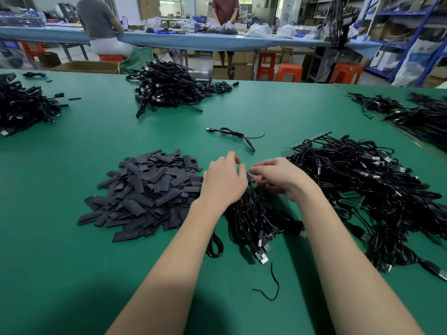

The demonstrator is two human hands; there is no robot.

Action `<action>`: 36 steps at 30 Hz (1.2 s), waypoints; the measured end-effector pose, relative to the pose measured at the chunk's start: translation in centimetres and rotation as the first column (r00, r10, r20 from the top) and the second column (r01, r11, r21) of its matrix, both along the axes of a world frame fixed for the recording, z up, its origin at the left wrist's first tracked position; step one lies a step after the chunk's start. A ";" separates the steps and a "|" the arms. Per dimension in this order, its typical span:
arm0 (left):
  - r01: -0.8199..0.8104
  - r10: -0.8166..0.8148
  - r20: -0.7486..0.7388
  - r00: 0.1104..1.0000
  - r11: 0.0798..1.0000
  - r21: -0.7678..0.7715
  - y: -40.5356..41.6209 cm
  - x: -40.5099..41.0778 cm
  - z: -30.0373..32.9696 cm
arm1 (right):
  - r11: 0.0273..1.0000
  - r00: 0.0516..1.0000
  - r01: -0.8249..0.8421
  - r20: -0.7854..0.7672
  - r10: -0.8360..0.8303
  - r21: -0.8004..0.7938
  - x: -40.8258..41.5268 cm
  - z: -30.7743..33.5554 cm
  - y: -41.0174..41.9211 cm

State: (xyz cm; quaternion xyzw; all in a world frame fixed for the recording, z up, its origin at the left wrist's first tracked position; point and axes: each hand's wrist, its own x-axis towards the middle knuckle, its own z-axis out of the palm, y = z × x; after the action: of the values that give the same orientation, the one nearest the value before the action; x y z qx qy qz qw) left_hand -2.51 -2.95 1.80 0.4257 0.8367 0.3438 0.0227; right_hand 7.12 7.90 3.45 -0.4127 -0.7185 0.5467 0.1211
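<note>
My left hand (223,181) and my right hand (278,178) meet over a bundle of black USB cables (254,221) on the green table (72,262). Both hands have curled fingers and pinch a small part of a cable (250,180) between them; the part itself is mostly hidden by the fingers. The bundle hangs down toward me from the hands, with silver plugs at its near end. A heap of flat black sleeve pieces (147,194) lies just left of my left hand. A large pile of black cables (362,189) lies right of my right hand.
A single cable (229,134) lies beyond my hands. More cable piles sit at the far centre (167,88), far left (21,107) and far right (416,114). A loose black tie (273,286) lies near me. Two people work at a blue table (217,42) behind.
</note>
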 end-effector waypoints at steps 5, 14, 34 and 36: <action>-0.104 0.069 0.129 0.989 0.951 0.291 0.7 -0.4 1.1 | 0.983 0.972 -0.017 -0.233 -0.027 -0.183 1.2 0.6 0.0; -0.218 0.162 0.179 0.970 0.906 0.363 2.2 -0.1 2.0 | 0.920 0.893 -0.200 -0.449 0.030 -0.338 1.7 1.2 -0.6; -0.066 -0.013 0.176 0.984 0.898 0.436 2.2 0.2 1.6 | 0.909 0.889 -0.199 -0.458 0.011 -0.365 3.4 2.8 0.0; -0.090 0.021 0.159 0.987 0.894 0.440 1.7 0.2 1.9 | 0.916 0.876 -0.183 -0.483 -0.014 -0.358 3.7 3.7 0.2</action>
State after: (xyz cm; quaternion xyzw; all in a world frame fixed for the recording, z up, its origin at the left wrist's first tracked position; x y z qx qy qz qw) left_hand -2.28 -1.21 3.67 0.3685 0.7435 0.5575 -0.0224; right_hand 10.78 8.11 7.12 -0.2490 -0.5598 0.7686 0.1839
